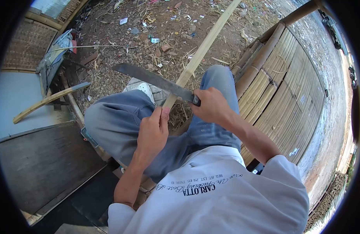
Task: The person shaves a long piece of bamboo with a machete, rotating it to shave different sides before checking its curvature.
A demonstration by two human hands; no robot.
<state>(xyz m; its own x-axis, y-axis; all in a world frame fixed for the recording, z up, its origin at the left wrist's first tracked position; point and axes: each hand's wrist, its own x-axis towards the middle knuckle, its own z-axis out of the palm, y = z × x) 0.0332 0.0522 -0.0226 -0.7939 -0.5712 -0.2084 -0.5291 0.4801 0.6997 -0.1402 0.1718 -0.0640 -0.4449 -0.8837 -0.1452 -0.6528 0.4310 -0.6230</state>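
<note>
My left hand (153, 130) is closed round the near end of a long bamboo strip (205, 45), its thumb lying along the top. The strip runs away from me between my knees, toward the top of the view. In my right hand (212, 104) is the dark handle of a machete (150, 78), gripped with the fingers wrapped round. Its broad, worn blade points left and lies across the strip, a little beyond my left thumb. Both hands are over my lap, above my jeans (113, 113).
A bamboo slat bench (289, 85) stands close on my right. Dark and pale boards (43, 163) are on my left, with a curved piece of bamboo (51, 102) leaning there. Litter and dry shavings cover the dirt ground (110, 43) ahead. A white clog (146, 91) shows beyond my left knee.
</note>
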